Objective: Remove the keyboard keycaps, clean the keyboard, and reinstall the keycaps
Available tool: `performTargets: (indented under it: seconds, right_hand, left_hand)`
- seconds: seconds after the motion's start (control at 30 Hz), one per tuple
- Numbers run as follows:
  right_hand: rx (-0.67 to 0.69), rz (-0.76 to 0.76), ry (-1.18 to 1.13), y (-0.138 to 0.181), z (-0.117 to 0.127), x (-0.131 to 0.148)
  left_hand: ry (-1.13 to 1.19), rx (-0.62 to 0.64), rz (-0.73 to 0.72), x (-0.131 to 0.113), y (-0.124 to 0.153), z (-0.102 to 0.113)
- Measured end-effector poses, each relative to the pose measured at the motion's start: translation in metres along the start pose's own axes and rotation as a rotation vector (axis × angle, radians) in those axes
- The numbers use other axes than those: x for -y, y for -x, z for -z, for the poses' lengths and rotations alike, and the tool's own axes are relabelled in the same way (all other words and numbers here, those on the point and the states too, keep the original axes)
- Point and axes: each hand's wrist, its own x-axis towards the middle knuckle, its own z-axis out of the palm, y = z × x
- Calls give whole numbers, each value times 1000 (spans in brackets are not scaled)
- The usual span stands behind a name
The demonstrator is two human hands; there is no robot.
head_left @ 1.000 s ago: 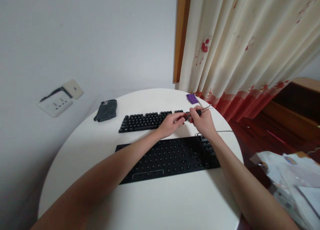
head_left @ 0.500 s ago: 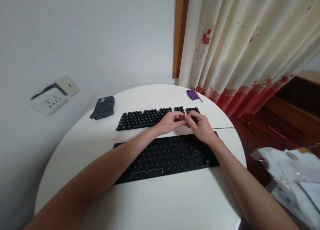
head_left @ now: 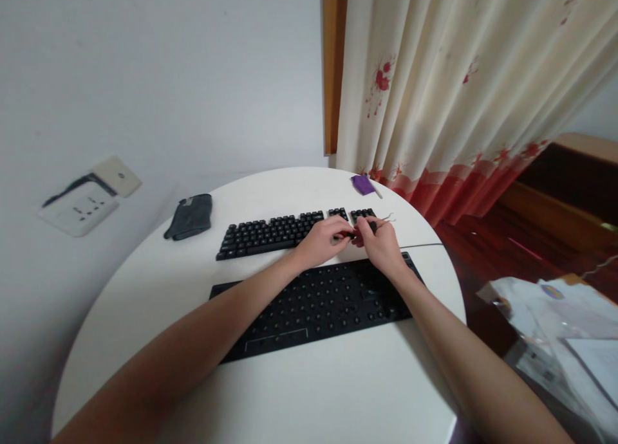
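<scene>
My right hand (head_left: 379,241) is closed around a keycap puller, whose black handle (head_left: 373,226) shows between the fingers and whose thin wire ends (head_left: 387,218) stick out to the right. Close beside it, my left hand (head_left: 326,239) pinches a small black keycap (head_left: 350,235) at its fingertips. The fingertips of both hands nearly meet. Below the wrists lies a black keyboard base (head_left: 333,296) with bare switch stems, partly covered by my forearms. Beyond my hands, loose black keycaps (head_left: 263,233) stand laid out in keyboard order; my fingers hide some of them.
The round white table (head_left: 309,392) meets the wall at the back. A dark grey pouch (head_left: 192,216) lies at back left, and a purple cloth (head_left: 362,185) at back right. A thin cable (head_left: 422,245) runs to the right edge. Plastic bags (head_left: 550,315) sit beyond the table.
The view has shifted slightly to the right. My right hand has turned, so the puller's wires now show more clearly, and the black keycap has come into sight at my left fingertips.
</scene>
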Motion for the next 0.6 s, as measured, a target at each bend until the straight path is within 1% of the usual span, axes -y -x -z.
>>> performTargets:
  seconds: [0.07, 0.17, 0.23, 0.3, 0.37, 0.43, 0.5, 0.6]
  right_hand:
    - [-9, 3, -9, 0, 0, 0]
    - [-14, 18, -9, 0, 1, 2]
    - [-31, 17, -22, -1, 2, 2]
    - [-77, 5, -40, -3, 3, 1]
    - [-140, -9, -52, -6, 6, 0]
    - [-192, -10, -48, -9, 9, -1]
    - [-229, 6, -34, -11, 13, -3]
    - [-308, 49, 2, -13, 18, -4]
  left_hand:
    - [-66, 22, -38, -1, 0, -1]
    - [-103, 15, -43, 0, 1, -2]
    - [-113, -33, -30, 0, 1, -1]
    - [-142, -115, 0, 0, 0, 2]
    - [-187, -188, 66, 0, -5, 7]
    - [-228, -211, 148, 1, -12, 11]
    - [-267, -164, 197, 2, -18, 11]
    - [-378, -39, 200, 5, -22, 4]
